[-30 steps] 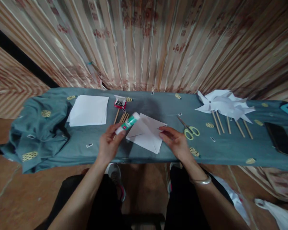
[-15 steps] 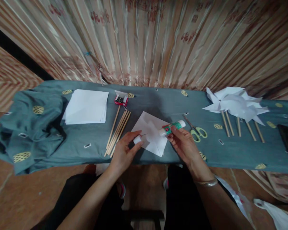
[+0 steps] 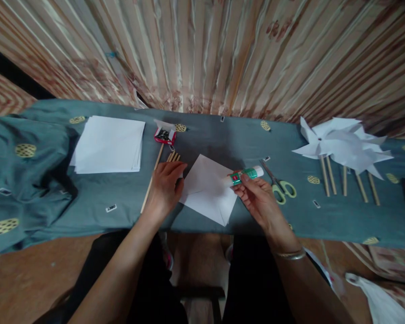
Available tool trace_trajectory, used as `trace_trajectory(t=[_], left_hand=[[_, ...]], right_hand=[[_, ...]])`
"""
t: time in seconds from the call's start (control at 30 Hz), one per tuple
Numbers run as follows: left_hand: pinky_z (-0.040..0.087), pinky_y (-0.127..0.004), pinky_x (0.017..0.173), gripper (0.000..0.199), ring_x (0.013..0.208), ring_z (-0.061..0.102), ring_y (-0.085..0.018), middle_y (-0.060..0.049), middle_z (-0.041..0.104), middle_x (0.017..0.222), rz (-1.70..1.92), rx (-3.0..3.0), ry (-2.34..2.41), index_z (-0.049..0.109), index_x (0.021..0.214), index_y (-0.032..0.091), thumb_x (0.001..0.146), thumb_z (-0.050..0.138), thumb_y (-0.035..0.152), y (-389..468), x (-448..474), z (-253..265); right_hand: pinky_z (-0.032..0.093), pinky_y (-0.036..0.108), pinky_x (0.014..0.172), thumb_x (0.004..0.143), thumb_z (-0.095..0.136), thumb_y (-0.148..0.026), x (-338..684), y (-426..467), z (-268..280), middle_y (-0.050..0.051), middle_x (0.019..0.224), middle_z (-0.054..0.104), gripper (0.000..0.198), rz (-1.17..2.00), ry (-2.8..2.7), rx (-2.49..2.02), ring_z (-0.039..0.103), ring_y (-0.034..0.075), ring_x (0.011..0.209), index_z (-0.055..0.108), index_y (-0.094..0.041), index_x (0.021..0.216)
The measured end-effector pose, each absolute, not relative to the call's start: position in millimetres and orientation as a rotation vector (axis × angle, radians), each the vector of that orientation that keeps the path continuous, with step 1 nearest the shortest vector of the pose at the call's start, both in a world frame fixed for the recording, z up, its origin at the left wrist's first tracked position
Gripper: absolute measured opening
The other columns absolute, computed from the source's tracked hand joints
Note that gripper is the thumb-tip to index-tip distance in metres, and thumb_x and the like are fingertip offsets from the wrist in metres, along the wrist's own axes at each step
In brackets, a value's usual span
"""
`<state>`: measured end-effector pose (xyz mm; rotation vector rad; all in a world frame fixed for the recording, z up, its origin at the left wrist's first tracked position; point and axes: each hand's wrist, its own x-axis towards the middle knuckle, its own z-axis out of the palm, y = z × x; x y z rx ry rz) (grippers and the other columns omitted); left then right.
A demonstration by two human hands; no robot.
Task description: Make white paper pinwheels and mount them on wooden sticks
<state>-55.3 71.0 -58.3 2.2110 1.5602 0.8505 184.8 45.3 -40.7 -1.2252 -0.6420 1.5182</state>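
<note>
Paper sheets point(image 3: 108, 144) lie stacked at the left of the cloth-covered surface point(image 3: 97, 193); they should be light and limp, easiest to lift singly by a corner. Next comes a lone wooden stick point(image 3: 151, 180), its far end by a small open red box point(image 3: 165, 135) of dark bits, then a bundle of sticks point(image 3: 174, 156) partly hidden by the left hand point(image 3: 165, 185). That hand's fingers are curled close together; a pale bit shows at their tips, but I cannot tell what it is.

Beside it, between the two hands, the white paper square point(image 3: 202, 180) lies flat, turned cornerwise, with fine lines that may be creases or cuts. It looks thin and likely to shift, buckle or tear, so a light press near an outer edge would suit it best.

Over its right corner, the right hand point(image 3: 259, 200) grips the glue stick point(image 3: 249, 173) between thumb and fingers, tilted. The tube is probably light, stiff and smooth, best held round its middle, clear of the end above the paper.

Further right lie green-handled scissors point(image 3: 279, 186) and paper pinwheels point(image 3: 344, 139), surely fragile and better taken by their sticks point(image 3: 344, 181).
</note>
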Motion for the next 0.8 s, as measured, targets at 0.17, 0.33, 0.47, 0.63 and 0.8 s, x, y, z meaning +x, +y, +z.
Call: trace_trajectory(t=[0.17,0.33,0.47,0.63,0.8], left_hand=[[0.04,-0.048,0.104,0.034,0.121,0.05,-0.027,-0.01,0.061,0.128,0.922,2.308,1.466,0.063,0.118,0.019,0.088,0.047,0.015,63,-43,-50],[0.037,-0.053,0.106,0.033,0.13,0.045,-0.03,-0.012,0.058,0.133,0.73,2.384,1.212,0.062,0.122,0.022,0.093,0.049,0.029,35,-23,-51],[0.021,-0.065,0.11,0.048,0.142,0.025,-0.039,-0.015,0.045,0.146,0.57,2.456,1.305,0.056,0.131,0.027,0.088,0.056,0.048,17,-19,-58],[0.022,-0.065,0.11,0.052,0.143,0.022,-0.04,-0.017,0.036,0.151,0.477,2.506,1.305,0.053,0.134,0.028,0.088,0.053,0.051,6,-17,-62],[0.021,-0.068,0.108,0.048,0.142,0.024,-0.041,-0.015,0.036,0.151,0.458,2.535,1.36,0.052,0.134,0.032,0.09,0.051,0.051,1,-10,-60]], right_hand=[[0.053,0.017,0.055,0.065,0.083,-0.038,187,46,-40,-0.003,0.069,0.07,0.023,1.543,-0.494,-1.167,0.062,0.008,0.057,0.07,-0.022,0.076],[0.05,0.015,0.051,0.069,0.08,-0.043,184,43,-39,-0.006,0.062,0.066,0.023,1.597,-0.457,-1.077,0.061,0.006,0.056,0.068,-0.024,0.072],[0.05,0.016,0.05,0.069,0.079,-0.045,184,40,-38,-0.005,0.063,0.067,0.025,1.566,-0.489,-1.101,0.062,0.007,0.056,0.067,-0.024,0.071],[0.05,0.017,0.048,0.061,0.084,-0.044,178,40,-32,-0.001,0.066,0.071,0.03,1.507,-0.604,-1.272,0.065,0.009,0.056,0.07,-0.019,0.071],[0.051,0.02,0.051,0.057,0.085,-0.04,170,44,-37,-0.002,0.066,0.07,0.032,1.397,-0.792,-1.348,0.065,0.01,0.055,0.07,-0.018,0.075]])
